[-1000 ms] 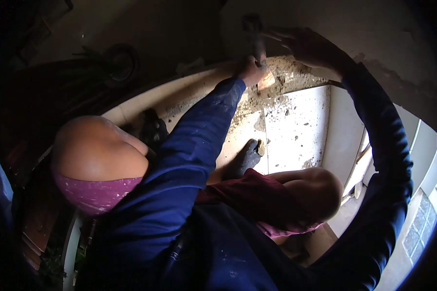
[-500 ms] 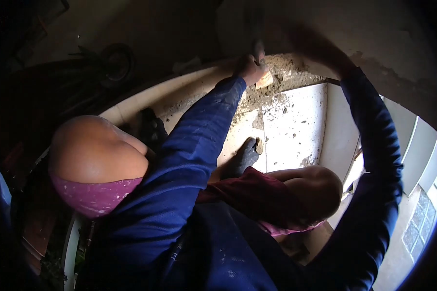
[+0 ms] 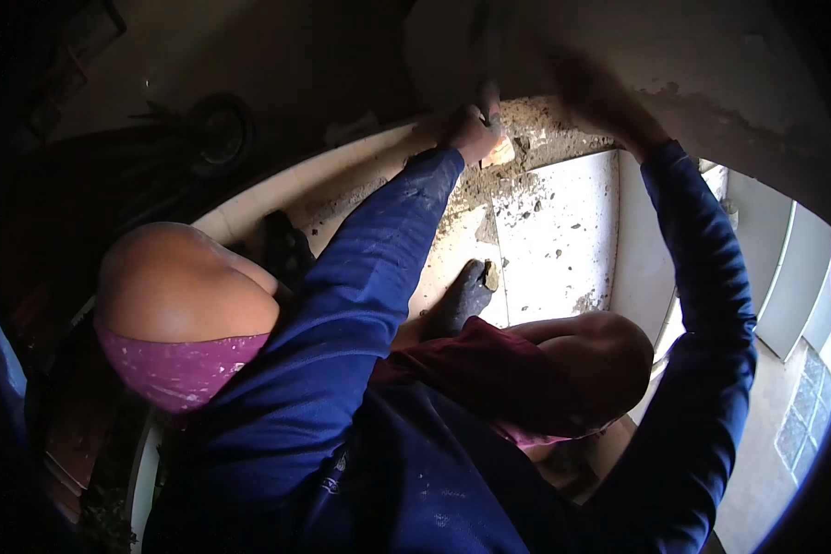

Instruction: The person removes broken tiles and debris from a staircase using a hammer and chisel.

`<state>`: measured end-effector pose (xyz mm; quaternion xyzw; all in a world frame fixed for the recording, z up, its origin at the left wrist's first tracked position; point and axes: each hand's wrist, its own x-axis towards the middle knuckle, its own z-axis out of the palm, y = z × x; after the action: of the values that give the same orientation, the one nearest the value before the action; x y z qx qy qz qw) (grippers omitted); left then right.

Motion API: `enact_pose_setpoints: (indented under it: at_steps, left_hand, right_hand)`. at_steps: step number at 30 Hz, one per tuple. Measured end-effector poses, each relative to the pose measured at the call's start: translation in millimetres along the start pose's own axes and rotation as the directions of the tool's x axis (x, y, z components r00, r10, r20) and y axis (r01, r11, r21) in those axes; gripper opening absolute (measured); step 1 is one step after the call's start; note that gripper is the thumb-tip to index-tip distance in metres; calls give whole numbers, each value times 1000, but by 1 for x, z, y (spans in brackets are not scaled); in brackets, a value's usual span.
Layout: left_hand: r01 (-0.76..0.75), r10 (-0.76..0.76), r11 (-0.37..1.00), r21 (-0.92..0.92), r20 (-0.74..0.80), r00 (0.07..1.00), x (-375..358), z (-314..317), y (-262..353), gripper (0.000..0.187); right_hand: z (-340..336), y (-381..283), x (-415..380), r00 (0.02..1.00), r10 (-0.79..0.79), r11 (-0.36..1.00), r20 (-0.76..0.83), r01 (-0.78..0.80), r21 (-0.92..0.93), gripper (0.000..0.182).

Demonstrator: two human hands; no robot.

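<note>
My left hand [image 3: 475, 138] is closed around a tool with a pale, wood-like end [image 3: 499, 153], right at the crumbly strip of mortar and rubble [image 3: 535, 138] along the base of the wall. A dark, blurred shape rises above that hand, too dim to name. Over to the right, my right hand [image 3: 605, 97] is raised in front of the dark wall, smeared by motion. Its fingers and anything they hold are lost in shadow.
Debris lies scattered on the sunlit white tile [image 3: 559, 231]. My dark-covered foot [image 3: 466, 295] rests beside it, and my bent knees [image 3: 185, 286] flank the arms. Pale steps [image 3: 757, 268] drop away at right. A potted plant [image 3: 217, 129] stands in shadow.
My right forearm has shifted slightly left, with the hand still blurred. My left hand keeps its grip at nearly the same spot.
</note>
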<state>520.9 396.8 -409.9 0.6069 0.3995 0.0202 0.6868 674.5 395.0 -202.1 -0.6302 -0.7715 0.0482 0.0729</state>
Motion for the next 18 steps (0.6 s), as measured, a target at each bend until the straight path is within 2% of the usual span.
enact_pose_setpoints:
  at_steps: [1,2,3,4,5,6,7,9,10,12,13,16,18]
  left_hand:
    - [-57,58,998,25,-55,997,4,2,-3,56]
    - [-112,116,993,49,-102,988,9,8,-6,55]
    - [-146,154,987,61,-150,977,7,16,-12,54]
    - [-24,24,1000,-5,-19,1000,1,8,0,56]
    - [-14,14,1000,-22,-5,1000,-8,4,6,55]
    - [-8,8,999,-41,2,1000,-14,1,10,54]
    - [-17,17,998,-54,-1,1000,-13,-3,15,54]
    - [-140,151,980,138,-68,986,-15,-2,21,51]
    - [-186,211,956,226,-93,973,-17,2,22,50]
    - [-126,141,957,263,-41,989,-23,-2,32,49]
    - [-92,99,955,282,-11,995,-30,-4,40,48]
    - [-61,83,946,318,-56,995,-40,-6,54,44]
    - [-88,114,945,315,-65,991,-43,0,59,44]
  right_hand:
    - [-4,-22,1,971,-228,933,71,239,-270,42]
    - [-31,-26,8,899,113,984,423,-161,79,41]
    - [-32,-21,9,949,123,981,289,-161,112,42]
    - [-27,-11,11,979,140,976,150,-162,146,43]
    - [-22,-4,9,986,164,970,10,-163,178,43]
    - [-12,0,1,988,119,971,-95,-96,220,42]
    - [-10,-4,-5,990,129,976,61,-138,168,42]
    - [-15,-16,-16,921,179,977,346,-207,44,43]
    - [-32,-12,-13,938,50,997,344,-24,-78,44]
    - [-42,-7,-23,968,223,962,115,-238,133,43]
    - [-46,-9,-31,944,330,911,19,-323,255,43]
    - [-80,-22,-51,926,371,924,-75,-359,133,42]
    - [-86,-30,-69,878,460,887,-130,-450,103,42]
